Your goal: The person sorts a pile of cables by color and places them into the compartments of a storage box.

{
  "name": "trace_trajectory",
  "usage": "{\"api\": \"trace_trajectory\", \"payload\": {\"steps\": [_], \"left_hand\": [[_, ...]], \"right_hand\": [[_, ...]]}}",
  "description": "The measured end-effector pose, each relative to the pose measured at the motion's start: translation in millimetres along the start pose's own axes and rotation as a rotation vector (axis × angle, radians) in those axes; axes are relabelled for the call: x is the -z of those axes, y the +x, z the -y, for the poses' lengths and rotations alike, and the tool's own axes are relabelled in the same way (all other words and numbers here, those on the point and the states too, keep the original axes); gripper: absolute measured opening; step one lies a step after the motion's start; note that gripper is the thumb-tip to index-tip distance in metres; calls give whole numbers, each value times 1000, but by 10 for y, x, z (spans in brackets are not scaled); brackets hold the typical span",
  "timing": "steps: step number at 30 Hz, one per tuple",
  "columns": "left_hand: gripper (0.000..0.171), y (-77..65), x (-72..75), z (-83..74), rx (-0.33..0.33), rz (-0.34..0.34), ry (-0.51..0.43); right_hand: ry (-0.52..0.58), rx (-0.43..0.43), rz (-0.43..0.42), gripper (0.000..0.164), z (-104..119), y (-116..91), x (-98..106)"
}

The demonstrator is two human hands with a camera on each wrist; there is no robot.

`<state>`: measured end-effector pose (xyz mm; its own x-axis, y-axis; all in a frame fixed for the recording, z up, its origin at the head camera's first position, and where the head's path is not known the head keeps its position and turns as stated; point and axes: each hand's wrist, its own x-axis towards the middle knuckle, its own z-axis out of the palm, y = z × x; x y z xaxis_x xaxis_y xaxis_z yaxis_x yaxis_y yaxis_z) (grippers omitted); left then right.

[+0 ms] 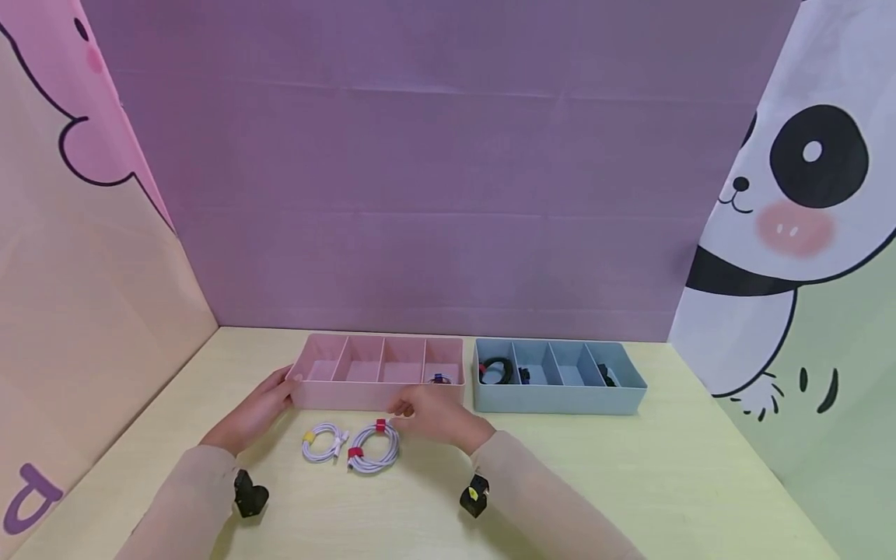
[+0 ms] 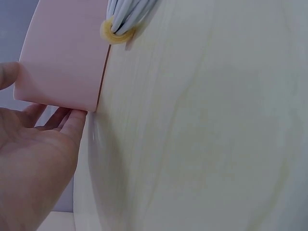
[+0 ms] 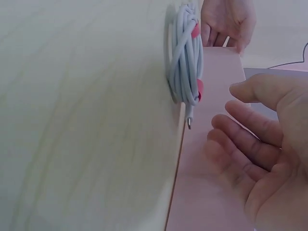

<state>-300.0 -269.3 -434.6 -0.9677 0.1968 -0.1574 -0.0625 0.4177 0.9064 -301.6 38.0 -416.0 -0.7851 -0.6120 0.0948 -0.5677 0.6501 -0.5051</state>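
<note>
A pink divided storage box stands on the table, and my left hand grips its left end. In the left wrist view, the thumb and fingers of that hand lie against the box's end. My right hand hovers by the front wall near the right end, its fingers loosely bent and holding nothing in the right wrist view. In front of the box lie two coiled white cables: a larger coil with red ties and a smaller coil with a yellow tie.
A blue divided box stands right of the pink one; a black coiled cable and small dark items sit in its compartments. A small item with blue on it lies in the pink box's rightmost compartment. A purple backdrop rises behind.
</note>
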Motion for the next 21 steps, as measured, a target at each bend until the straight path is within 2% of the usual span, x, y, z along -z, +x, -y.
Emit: {"api": "trace_trajectory", "payload": {"steps": [7,12,21], "left_hand": [[82,2,8,21,-6,0,4],[80,6,10,45,-16,5,-13],[81,-16,0,22,-17,-1,-16]], "right_hand": [[-180,33,48,32,37,19,-91],[-203,20,101,40,53,1,-132],[-218,25,106,46,72,-4,-140]]}}
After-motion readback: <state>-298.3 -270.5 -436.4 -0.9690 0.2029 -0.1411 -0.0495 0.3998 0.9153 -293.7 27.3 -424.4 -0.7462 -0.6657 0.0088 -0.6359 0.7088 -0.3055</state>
